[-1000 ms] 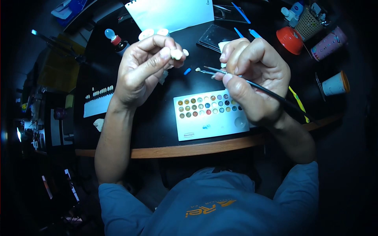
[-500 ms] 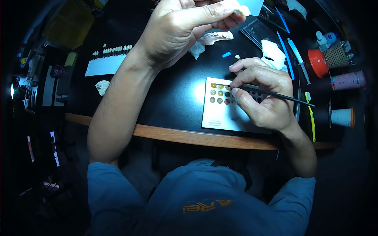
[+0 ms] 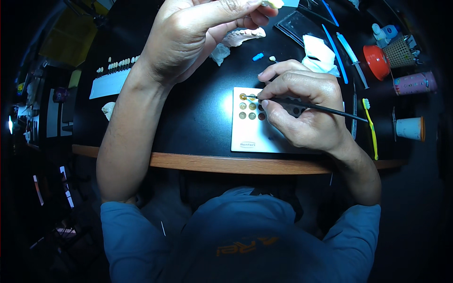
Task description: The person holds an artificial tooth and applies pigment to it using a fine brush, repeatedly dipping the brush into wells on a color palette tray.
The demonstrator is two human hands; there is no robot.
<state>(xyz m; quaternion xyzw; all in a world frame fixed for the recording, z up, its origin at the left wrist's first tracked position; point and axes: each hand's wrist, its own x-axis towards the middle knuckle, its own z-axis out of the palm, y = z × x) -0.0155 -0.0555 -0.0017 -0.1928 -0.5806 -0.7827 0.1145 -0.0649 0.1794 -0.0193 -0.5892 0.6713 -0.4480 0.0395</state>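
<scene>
At the top, my left hand point(image 3: 188, 33) pinches a small cream piece point(image 3: 272, 4) between finger and thumb. A pale dental cast point(image 3: 243, 37) and a crumpled white lump point(image 3: 218, 54) lie beyond its wrist. My right hand point(image 3: 306, 108) grips a thin black brush point(image 3: 339, 112), its tip in an amber well at the upper left of the white paint palette point(image 3: 247, 134). That hand covers much of the palette's coloured wells. Just beyond it on the black desk point(image 3: 198, 122) are a small blue piece point(image 3: 257, 56) and a tiny cream piece point(image 3: 272, 58).
Left stands a row of tooth-shade tabs point(image 3: 118, 67) on a white holder. Right are white paper point(image 3: 318, 54), a syringe point(image 3: 351, 56), blue sticks point(image 3: 334, 52), a red bowl point(image 3: 375, 61), a yellow toothbrush point(image 3: 370, 127), a pink cylinder point(image 3: 413, 82) and a cup point(image 3: 409, 128).
My left hand has moved upward with the cream piece. The brush in my right hand has come down from near that hand onto the palette's wells. The view has shifted slightly.
</scene>
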